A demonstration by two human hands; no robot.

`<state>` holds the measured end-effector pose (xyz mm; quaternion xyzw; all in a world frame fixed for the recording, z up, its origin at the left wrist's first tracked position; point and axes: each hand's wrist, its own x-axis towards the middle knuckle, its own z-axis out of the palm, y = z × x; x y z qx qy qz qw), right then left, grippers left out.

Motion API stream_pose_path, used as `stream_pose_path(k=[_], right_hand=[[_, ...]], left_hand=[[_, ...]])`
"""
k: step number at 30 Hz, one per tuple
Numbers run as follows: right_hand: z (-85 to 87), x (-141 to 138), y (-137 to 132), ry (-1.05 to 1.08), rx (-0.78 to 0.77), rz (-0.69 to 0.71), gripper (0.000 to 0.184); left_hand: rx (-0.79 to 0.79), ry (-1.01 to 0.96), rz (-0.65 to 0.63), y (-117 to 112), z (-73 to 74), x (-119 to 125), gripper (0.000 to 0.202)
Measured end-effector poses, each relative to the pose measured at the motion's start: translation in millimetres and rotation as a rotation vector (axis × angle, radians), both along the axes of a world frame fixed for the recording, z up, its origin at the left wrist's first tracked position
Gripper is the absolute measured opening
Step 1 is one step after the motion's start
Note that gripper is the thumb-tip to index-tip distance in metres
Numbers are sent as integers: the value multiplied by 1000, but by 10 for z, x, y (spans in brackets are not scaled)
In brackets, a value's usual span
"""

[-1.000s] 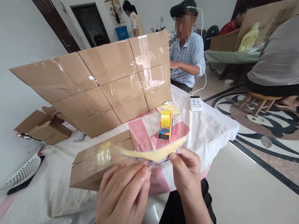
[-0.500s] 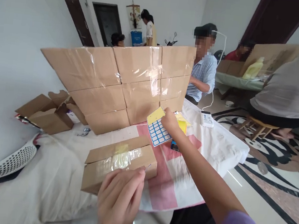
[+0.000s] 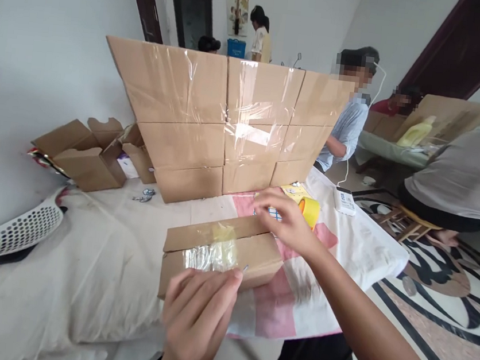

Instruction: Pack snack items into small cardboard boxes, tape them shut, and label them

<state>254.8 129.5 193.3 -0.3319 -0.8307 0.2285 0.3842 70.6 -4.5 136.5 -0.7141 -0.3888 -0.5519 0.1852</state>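
Observation:
My left hand (image 3: 198, 314) is in front of a small taped cardboard box (image 3: 261, 257). Its thumb and fingertips are pinched together, and a tiny pale sliver (image 3: 246, 268) sticks out from them; its kind is too small to tell. My right hand (image 3: 287, 220) hovers over the box's far right corner, fingers apart, with nothing in its grip. Behind those fingers lies a sheet of blue-bordered labels (image 3: 274, 213), mostly hidden by the hand. Clear tape and a yellowish strip cross the box's closed top flaps.
A tall cardboard screen (image 3: 189, 93) stands behind the box. A yellow tape roll (image 3: 309, 211) and a white device (image 3: 345, 202) are to the right. Open cartons (image 3: 89, 168) and a white perforated basket (image 3: 21, 230) are on the left. A person in a blue shirt (image 3: 348, 123) sits beyond.
My right hand has let go of the label sheet, now on the table, and has come nearer the box with fingers spread. My left hand keeps its pinch. The view has shifted left.

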Motion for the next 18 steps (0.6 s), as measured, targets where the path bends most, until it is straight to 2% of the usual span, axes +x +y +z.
stream_pose_path(k=[2,4,7,11,18], right_hand=[[217,-7,-469,-44,48,340,23],[374,-44,-801,-159,72,432,28],[454,-132,-982,-268,71,408,26],[424,-259,-954,-297,44,400,20],[465,-489,-1020,-247,13,404,15]], left_hand=[[-23,-14,-14,-11,-10,-32,24],[-41,-28,-23,-33,-6,-60,22],[-29,-44,-26,-79,26,-97,21],[-11,-62,-6,-138,74,-158,21],[-78,-106,21,-219,92,-312,27]])
